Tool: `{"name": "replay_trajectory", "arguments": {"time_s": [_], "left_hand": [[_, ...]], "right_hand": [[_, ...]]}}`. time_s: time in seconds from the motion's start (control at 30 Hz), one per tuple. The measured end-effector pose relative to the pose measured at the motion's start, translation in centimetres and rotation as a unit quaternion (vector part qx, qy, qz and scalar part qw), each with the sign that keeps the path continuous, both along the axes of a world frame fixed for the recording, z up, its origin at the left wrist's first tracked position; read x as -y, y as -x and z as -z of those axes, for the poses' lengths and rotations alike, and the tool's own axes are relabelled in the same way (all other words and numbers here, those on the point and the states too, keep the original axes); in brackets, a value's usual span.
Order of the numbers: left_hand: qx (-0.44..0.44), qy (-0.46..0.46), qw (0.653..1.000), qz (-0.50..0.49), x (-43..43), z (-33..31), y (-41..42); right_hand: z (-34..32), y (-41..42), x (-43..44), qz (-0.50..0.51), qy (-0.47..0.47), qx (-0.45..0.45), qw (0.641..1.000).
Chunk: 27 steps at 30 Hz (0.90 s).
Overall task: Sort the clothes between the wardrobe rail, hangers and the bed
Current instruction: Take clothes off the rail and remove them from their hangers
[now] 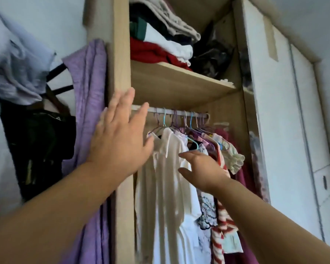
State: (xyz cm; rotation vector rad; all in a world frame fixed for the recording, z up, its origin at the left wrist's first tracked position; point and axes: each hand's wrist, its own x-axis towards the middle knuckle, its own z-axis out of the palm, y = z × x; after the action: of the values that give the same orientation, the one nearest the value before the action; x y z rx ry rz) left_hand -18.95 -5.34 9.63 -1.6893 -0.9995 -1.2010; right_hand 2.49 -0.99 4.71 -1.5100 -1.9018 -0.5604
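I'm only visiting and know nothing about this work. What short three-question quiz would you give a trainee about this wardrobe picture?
1. True or false: the left hand grips a hanger.
2. What colour is the hanging garment just ahead of the right hand? A green, B white, C black.
3. Fill in: the folded clothes lie on a shelf ___ the rail.
Key: 1 false; 2 B; 3 above.
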Motion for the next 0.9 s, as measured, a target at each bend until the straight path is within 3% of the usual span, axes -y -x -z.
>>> {"name": "replay_trajectory", "arguments": {"time_s": [0.13, 0.23, 0.4, 0.9], "left_hand": [[0.090, 0.011, 0.995, -0.051, -0.5, -3.5, -1.0], [0.104, -0.015, 0.989, -0.101, -1.3, -3.9, -1.4], [0.183, -0.034, 0.980, -0.076, -1.5, -3.6, -1.6], [0.191, -0.016, 0.978, -0.088, -1.6, -3.6, -1.5]], "right_hand": [[-3.4, -1.1, -4.2, -0.029, 0.008, -0.005, 1.000], [-5.4, -1.4, -7.3, -0.037, 0.008, -0.014, 0.999], [-7.1, -1.7, -13.3, -0.046, -0.012, -0.050, 0.998], [-11.1, 0.8, -17.9, -0.011, 0.034, -0.092, 0.995]]}}
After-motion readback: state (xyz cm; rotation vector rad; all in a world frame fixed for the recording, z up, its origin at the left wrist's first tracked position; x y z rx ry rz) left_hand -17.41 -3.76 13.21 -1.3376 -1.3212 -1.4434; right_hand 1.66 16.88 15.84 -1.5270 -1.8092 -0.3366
